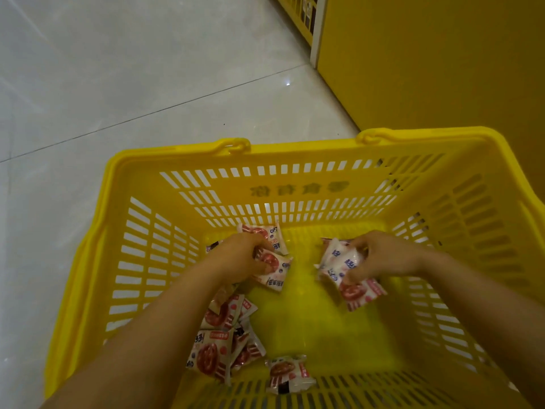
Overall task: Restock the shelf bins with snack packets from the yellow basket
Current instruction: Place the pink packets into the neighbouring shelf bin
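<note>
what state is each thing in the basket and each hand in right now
yellow slotted plastic basket: upright, few packets left
left hand grip: holds white-and-red snack packet bunch
right hand grip: holds second packet bunch
loose packets: lying on basket bottom, unheld

Both my hands were inside the yellow basket [188,184], which stood on the pale tiled floor [118,84] beside a yellow shelf unit [427,69]; my left hand [243,255] gripped several white-and-red snack packets [272,268]; my right hand [380,255] gripped another bunch [348,278]; loose packets [221,343] lay on the basket bottom under my left forearm; a single packet [287,373] lay at the near wall.
</note>
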Demonstrator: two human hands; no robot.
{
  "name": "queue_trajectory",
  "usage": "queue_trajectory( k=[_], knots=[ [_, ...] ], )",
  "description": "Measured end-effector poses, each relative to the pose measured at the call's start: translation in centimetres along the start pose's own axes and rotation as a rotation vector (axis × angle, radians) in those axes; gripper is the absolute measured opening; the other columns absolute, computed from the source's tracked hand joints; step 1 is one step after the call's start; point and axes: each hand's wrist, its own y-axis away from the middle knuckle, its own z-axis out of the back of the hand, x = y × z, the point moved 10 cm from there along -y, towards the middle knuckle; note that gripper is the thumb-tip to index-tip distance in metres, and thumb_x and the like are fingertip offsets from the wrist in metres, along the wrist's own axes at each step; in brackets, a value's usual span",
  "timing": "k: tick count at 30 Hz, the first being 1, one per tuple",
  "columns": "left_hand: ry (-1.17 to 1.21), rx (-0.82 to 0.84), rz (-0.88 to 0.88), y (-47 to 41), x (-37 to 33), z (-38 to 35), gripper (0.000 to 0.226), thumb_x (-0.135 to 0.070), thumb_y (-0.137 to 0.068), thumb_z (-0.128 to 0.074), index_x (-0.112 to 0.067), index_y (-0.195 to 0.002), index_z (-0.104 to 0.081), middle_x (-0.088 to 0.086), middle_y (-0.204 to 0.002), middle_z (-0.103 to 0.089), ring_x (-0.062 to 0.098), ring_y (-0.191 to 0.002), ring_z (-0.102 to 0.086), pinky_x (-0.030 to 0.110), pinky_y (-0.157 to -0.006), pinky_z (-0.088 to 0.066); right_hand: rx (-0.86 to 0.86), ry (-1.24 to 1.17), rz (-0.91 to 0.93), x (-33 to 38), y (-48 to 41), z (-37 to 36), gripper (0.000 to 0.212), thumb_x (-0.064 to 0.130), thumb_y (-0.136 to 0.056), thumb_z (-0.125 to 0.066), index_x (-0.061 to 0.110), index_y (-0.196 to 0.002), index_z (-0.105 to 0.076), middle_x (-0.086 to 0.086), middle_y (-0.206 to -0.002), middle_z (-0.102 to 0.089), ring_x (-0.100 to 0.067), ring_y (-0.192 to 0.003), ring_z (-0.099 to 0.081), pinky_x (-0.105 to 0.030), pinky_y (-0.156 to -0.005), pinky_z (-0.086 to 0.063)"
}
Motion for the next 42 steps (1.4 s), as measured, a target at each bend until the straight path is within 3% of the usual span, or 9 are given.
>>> queue_trajectory(
  k=[4, 9, 14, 19, 23, 33, 38, 40, 42],
  knots=[
    [0.247, -0.245, 0.028, 0.1, 0.8, 2.0, 0.039, -0.019, -0.087, -0.069, -0.022, -0.124, -0.058, 0.001, -0.117, -0.060, 0.017, -0.100, -0.061, 0.037, -0.082, -0.056, -0.034, 0.275, 0.002, 0.5, 0.3, 1.0, 0.041, 0.033, -0.065, -0.085, 0.008, -0.091, -0.065, 0.000, -0.070, -0.054, -0.016, -0.066, -0.052, -0.028, -0.057, -0.038],
    [-0.331, -0.266, -0.023, -0.3, 0.5, 0.8, 0.041, -0.047, -0.085, -0.064, -0.027, -0.120, -0.057, -0.004, -0.141, -0.035, 0.019, -0.128, -0.033, 0.035, -0.104, -0.037, -0.099, 0.174, 0.074, 0.9, 0.4, 0.5, 0.040, 0.023, -0.069, -0.084, 0.012, -0.100, -0.061, -0.002, -0.081, -0.057, -0.015, -0.070, -0.053, -0.026, -0.060, -0.040],
    [-0.551, -0.206, -0.075, -1.0, -0.5, -0.9, 0.050, -0.063, -0.075, -0.063, -0.027, -0.106, -0.048, -0.001, -0.130, -0.040, 0.022, -0.124, -0.031, 0.036, -0.100, -0.033, -0.128, -0.023, 0.094, -0.5, 0.4, 0.1, 0.036, 0.019, -0.069, -0.085, 0.028, -0.085, -0.054, 0.007, -0.081, -0.051, -0.005, -0.064, -0.048, -0.018, -0.057, -0.037],
    [-0.541, -0.119, -0.169, -0.8, -1.7, -3.1, 0.083, -0.073, -0.062, -0.066, -0.031, -0.129, -0.039, 0.003, -0.137, -0.028, 0.026, -0.128, -0.030, 0.040, -0.109, -0.025, -0.250, 0.107, 0.195, 0.9, -0.2, -0.2, 0.043, 0.025, -0.063, -0.087, 0.015, -0.100, -0.066, 0.009, -0.110, -0.043, -0.011, -0.102, -0.048, -0.026, -0.081, -0.043],
    [-0.635, -0.084, -0.187, -0.6, -2.4, -5.1, 0.087, -0.070, -0.065, -0.068, -0.039, -0.137, -0.032, 0.006, -0.155, -0.012, 0.032, -0.139, -0.017, 0.049, -0.115, -0.016, -0.244, -0.008, 0.219, 1.5, -1.0, -0.9, 0.033, 0.023, -0.065, -0.086, 0.023, -0.086, -0.060, 0.006, -0.092, -0.054, -0.014, -0.080, -0.057, -0.023, -0.065, -0.046],
    [-0.670, -0.045, -0.196, 0.2, -2.6, -7.1, 0.066, -0.061, -0.073, -0.067, -0.039, -0.131, -0.045, 0.007, -0.158, 0.017, 0.036, -0.141, 0.027, 0.066, -0.102, 0.024, -0.187, -0.395, 0.103, 0.2, -2.1, -1.8, 0.030, 0.012, -0.069, -0.084, 0.020, -0.091, -0.066, 0.001, -0.088, -0.074, -0.011, -0.075, -0.072, -0.031, -0.073, -0.059],
    [-0.507, -0.060, -0.233, 0.7, -3.4, -6.8, 0.034, -0.054, -0.077, -0.067, -0.029, -0.095, -0.050, -0.002, -0.151, -0.014, 0.028, -0.144, -0.002, 0.062, -0.108, 0.014, -0.187, -0.576, 0.064, -1.4, -1.4, -0.7, 0.032, 0.010, -0.069, -0.084, 0.013, -0.096, -0.066, 0.005, -0.079, -0.075, -0.009, -0.072, -0.072, -0.017, -0.057, -0.054],
    [-0.262, -0.080, -0.187, 0.5, -3.5, -5.0, 0.031, -0.052, -0.077, -0.067, -0.033, -0.081, -0.042, -0.004, -0.134, -0.039, 0.020, -0.125, -0.038, 0.054, -0.115, -0.014, -0.177, -0.615, 0.057, -1.8, -1.1, -0.8, 0.029, 0.010, -0.069, -0.083, 0.015, -0.093, -0.068, 0.007, -0.078, -0.075, -0.008, -0.071, -0.072, -0.015, -0.056, -0.051],
    [-0.019, -0.081, -0.131, -0.2, -3.3, -3.1, 0.029, -0.039, -0.080, -0.069, -0.033, -0.083, -0.040, -0.003, -0.109, -0.053, 0.017, -0.096, -0.053, 0.042, -0.092, -0.045, -0.179, -0.632, 0.044, -2.2, -1.1, -0.8, 0.029, 0.012, -0.069, -0.083, 0.014, -0.094, -0.069, 0.005, -0.081, -0.076, -0.011, -0.074, -0.072, -0.019, -0.060, -0.053]
  ],
)
